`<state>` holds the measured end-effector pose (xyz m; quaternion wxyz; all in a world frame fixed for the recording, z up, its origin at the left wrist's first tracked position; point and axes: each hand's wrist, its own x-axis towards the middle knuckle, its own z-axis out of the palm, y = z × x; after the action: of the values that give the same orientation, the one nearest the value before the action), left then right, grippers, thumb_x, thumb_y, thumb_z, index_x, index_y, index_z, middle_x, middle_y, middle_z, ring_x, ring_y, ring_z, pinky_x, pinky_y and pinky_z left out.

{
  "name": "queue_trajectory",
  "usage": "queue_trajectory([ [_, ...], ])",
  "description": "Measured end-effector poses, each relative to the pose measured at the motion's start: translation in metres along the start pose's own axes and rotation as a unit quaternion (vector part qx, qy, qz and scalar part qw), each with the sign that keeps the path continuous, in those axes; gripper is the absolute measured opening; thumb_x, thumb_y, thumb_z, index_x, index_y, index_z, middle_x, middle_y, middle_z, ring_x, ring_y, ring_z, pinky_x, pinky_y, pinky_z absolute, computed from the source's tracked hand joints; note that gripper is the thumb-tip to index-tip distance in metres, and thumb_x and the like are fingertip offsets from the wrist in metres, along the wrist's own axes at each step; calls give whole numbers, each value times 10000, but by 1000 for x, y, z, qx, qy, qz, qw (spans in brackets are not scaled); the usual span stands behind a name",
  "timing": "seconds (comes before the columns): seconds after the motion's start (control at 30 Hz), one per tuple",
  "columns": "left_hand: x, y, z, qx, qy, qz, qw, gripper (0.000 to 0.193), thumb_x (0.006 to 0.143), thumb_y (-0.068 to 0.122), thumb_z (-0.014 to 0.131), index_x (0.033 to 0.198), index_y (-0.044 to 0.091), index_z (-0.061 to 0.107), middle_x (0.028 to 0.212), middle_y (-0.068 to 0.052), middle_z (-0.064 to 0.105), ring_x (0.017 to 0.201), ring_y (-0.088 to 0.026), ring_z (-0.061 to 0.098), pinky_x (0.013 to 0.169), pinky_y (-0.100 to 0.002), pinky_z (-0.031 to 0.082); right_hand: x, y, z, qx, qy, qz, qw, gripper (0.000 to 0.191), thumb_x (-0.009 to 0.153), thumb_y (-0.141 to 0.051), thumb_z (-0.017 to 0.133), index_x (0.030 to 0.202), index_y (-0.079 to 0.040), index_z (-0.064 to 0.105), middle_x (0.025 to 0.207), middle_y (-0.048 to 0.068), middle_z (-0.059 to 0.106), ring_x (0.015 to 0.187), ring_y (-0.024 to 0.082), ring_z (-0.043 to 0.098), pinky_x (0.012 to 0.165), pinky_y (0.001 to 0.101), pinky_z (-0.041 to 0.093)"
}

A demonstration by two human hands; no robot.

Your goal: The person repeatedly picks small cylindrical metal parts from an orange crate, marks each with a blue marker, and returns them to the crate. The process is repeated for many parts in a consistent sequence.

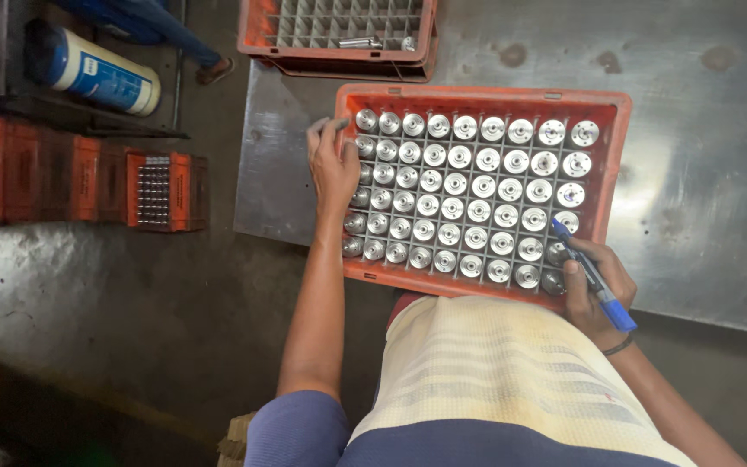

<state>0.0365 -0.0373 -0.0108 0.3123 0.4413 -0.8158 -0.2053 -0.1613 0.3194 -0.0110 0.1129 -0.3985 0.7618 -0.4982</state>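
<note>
An orange plastic crate sits on a steel table in front of me, its grid filled with several round silver metal parts. My left hand grips the crate's left wall, fingers curled over the rim. My right hand holds a blue marker pen at the crate's near right corner, its tip pointing at the parts there.
The steel table stretches to the right. A second orange crate with a mostly empty grid stands behind. On the floor at left lie a blue-and-white cylinder and orange crates. Another person's leg shows at the top left.
</note>
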Motion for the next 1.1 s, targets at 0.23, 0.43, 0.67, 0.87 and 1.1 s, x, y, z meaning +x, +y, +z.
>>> queue_trajectory([
  [0.23, 21, 23, 4, 172, -121, -5, 978, 551, 822, 260, 796, 1298, 85, 580, 1477, -292, 348, 1316, -542, 424, 985, -630, 371, 1, 4, 4, 37, 2, 35, 999, 230, 1041, -142, 645, 1222, -3, 673, 1007, 133, 704, 887, 208, 681, 796, 319, 524],
  [0.43, 39, 29, 11, 161, -213, -132, 954, 468, 871, 288, 772, 1237, 91, 558, 1436, -179, 458, 1261, -439, 563, 964, -552, 495, 1, 4, 5, 20, 4, 29, 999, 217, 1023, -128, 650, 1198, -3, 679, 1018, 148, 712, 895, 211, 701, 793, 322, 534],
  [0.67, 34, 12, 9, 14, -49, 54, 997, 453, 867, 113, 805, 1218, 5, 541, 1463, -298, 365, 1197, -479, 563, 924, -520, 525, 5, 3, 5, 31, -2, 43, 999, 213, 996, -106, 648, 1177, 1, 684, 998, 147, 710, 860, 214, 696, 763, 323, 531],
  [0.87, 29, 15, 4, -48, -13, 42, 998, 411, 907, 96, 788, 1221, -10, 545, 1471, -248, 376, 1137, -417, 588, 957, -483, 515, 8, 0, 3, 36, -8, 21, 999, 209, 992, -99, 641, 1168, 8, 675, 1019, 154, 707, 896, 215, 702, 785, 323, 535],
  [1.1, 28, 13, 7, -82, 43, 57, 994, 422, 1042, 192, 654, 1354, -42, 492, 1507, -296, 311, 1363, -457, 432, 1090, -523, 399, 7, -3, 2, 42, -7, 35, 998, 209, 1003, -96, 635, 1180, 7, 674, 1001, 149, 703, 871, 217, 695, 766, 326, 527],
])
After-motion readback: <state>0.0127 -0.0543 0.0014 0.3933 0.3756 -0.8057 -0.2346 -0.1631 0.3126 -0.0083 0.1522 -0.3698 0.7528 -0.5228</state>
